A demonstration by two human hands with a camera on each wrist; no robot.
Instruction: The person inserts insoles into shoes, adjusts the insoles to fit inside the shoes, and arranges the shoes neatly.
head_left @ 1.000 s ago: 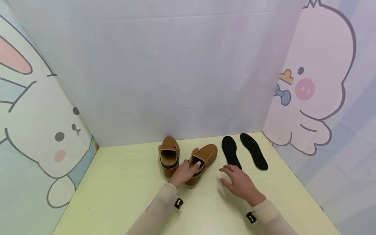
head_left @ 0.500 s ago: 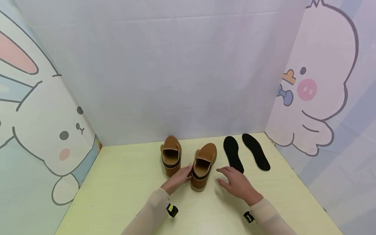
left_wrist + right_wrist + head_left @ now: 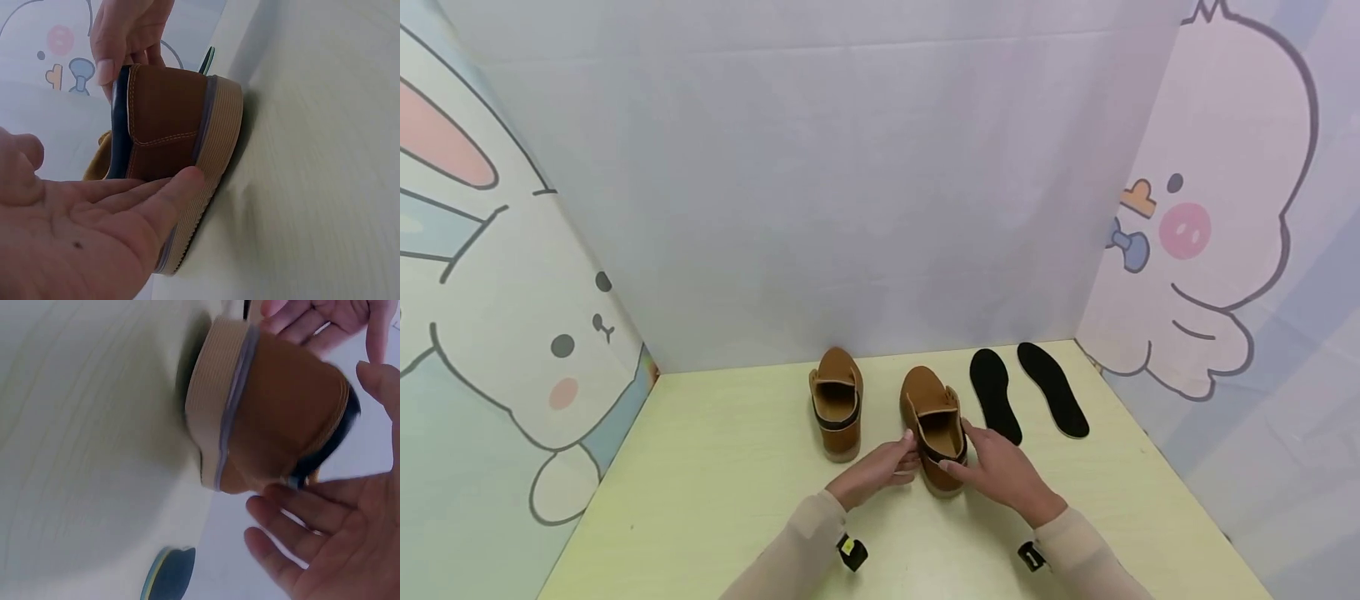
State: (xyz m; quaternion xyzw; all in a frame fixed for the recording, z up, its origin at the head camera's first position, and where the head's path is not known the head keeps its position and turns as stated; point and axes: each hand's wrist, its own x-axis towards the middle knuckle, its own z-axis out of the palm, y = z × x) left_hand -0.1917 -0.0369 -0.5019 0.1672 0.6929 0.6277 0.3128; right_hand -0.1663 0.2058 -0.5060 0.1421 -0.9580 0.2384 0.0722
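Two brown shoes with dark collars stand on the table. In the head view, my left hand [image 3: 880, 471] lies along the left side of the right-hand shoe [image 3: 934, 425], its fingers fairly straight. In the left wrist view those fingers touch the shoe's side and ribbed sole [image 3: 222, 131], with the thumb held away. On the other side, my right hand [image 3: 1000, 471] holds the heel end, thumb at the back of the collar and fingertips against the side. The right wrist view shows this shoe [image 3: 281, 400] blurred. The left-hand shoe [image 3: 837, 408] stands apart, toe towards the back wall.
Two black insoles lie to the right: a nearer insole [image 3: 995, 392] close to my right hand and a farther insole [image 3: 1052, 387]. The pale yellow table [image 3: 715, 467] ends at a grey back curtain [image 3: 850, 208]. Cartoon-printed curtains flank both sides.
My left hand has come out of the shoe's opening to its left side. The shoe has slid right and turned its toe leftward. My right hand has come to its heel end.
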